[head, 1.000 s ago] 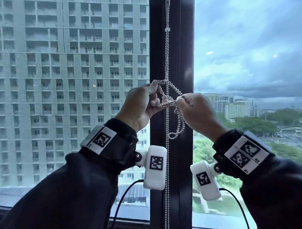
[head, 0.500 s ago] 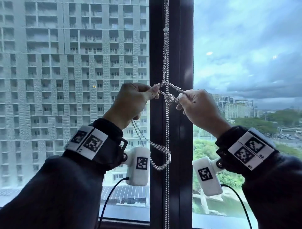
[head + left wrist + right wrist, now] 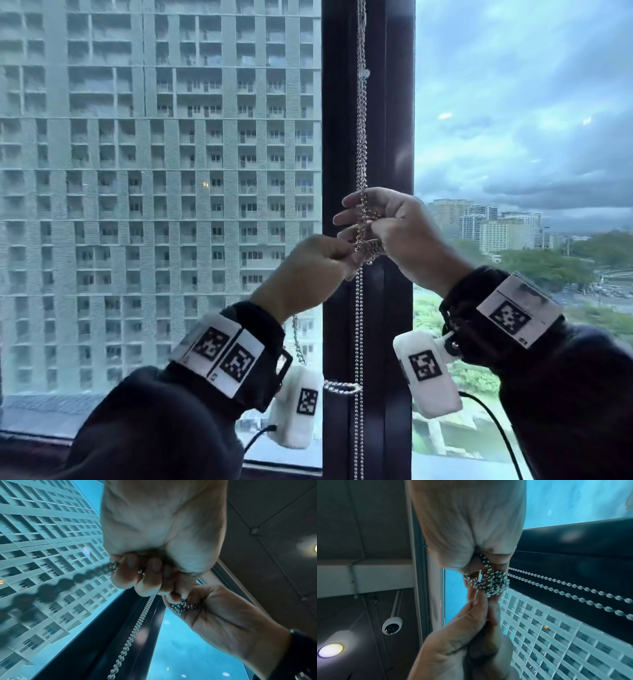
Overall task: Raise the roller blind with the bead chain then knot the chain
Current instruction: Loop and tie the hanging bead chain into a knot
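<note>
The silver bead chain (image 3: 360, 144) hangs down in front of the dark window post (image 3: 397, 137). At chest height it is bunched into a tangle of loops (image 3: 367, 240). My right hand (image 3: 364, 231) curls its fingers round this tangle, seen close in the right wrist view as a bundle of beads (image 3: 489, 582). My left hand (image 3: 349, 253) sits just below and left of it and pinches a strand at the tangle. A slack loop (image 3: 342, 388) hangs from my left fist beneath the wrist. The left hand (image 3: 145, 577) grips the beads in a fist. No blind is in view.
Glass panes flank the post, with a tower block outside on the left. The window sill (image 3: 30, 445) runs along the bottom. Two straight chain strands (image 3: 573, 586) run along the post. A ceiling camera (image 3: 392, 626) and a round lamp (image 3: 330, 650) are behind me.
My left hand has dropped and moved right, up against the tangle. My right hand has risen and closed round the bunched loops. The slack loop now hangs lower under my left wrist.
</note>
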The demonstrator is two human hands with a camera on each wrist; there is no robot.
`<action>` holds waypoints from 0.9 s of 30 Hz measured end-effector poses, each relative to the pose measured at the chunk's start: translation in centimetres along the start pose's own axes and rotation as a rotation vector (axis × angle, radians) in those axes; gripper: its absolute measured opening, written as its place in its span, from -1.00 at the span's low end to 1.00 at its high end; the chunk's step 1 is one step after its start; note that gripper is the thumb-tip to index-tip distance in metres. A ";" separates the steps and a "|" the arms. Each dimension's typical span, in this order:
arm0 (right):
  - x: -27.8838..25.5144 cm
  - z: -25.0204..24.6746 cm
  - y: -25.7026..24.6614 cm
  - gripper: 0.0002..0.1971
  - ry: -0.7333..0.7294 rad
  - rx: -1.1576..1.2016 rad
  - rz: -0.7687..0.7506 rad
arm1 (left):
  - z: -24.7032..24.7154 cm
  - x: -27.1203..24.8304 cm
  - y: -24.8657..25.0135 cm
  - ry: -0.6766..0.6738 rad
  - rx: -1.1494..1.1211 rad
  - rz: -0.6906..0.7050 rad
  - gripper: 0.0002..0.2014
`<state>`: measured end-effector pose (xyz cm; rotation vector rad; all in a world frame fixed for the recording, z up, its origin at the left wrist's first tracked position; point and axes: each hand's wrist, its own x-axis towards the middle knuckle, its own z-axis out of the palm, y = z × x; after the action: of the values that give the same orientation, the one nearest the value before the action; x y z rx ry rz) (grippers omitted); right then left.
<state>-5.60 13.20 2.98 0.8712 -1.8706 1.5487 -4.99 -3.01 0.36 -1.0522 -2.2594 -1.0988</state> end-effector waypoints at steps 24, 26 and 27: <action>-2.1 1.9 1.8 -0.60 -0.063 0.309 0.133 | 1.1 -2.3 0.3 -0.271 -0.213 -0.110 -0.60; -2.7 2.4 2.7 -0.60 -0.013 0.299 0.107 | 1.4 -2.4 0.1 -0.288 -0.136 -0.106 -0.59; -3.0 2.6 3.1 -0.61 0.005 0.295 0.094 | 1.5 -2.5 -0.1 -0.291 -0.113 -0.108 -0.58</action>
<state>-6.10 11.43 -1.76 0.9144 -1.7277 1.9164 -3.58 -2.95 -2.23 -1.2163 -2.5313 -1.1962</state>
